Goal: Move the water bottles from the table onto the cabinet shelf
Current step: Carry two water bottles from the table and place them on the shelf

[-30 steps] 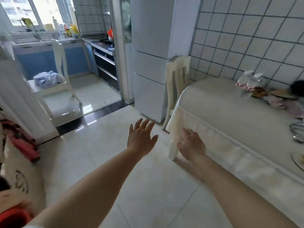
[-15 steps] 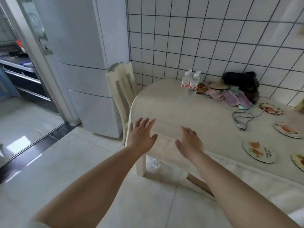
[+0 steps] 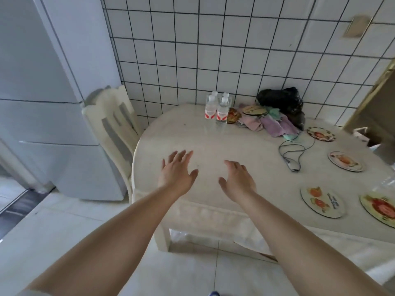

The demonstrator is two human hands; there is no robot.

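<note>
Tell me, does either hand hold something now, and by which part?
Nothing is held. The left hand and right hand are open above the table.

Four bottles (image 3: 217,107) stand in a tight cluster at the far edge of the table (image 3: 213,146), two in front and two behind. Four round plates (image 3: 321,201) lie on the right side of it, the nearest one cut off by the frame edge. There is one black bag (image 3: 280,101), one pile of cloths (image 3: 275,124), one cable (image 3: 292,152), one chair (image 3: 113,124) and one fridge (image 3: 53,103). Two hands (image 3: 177,170) are held out over the table.
</note>
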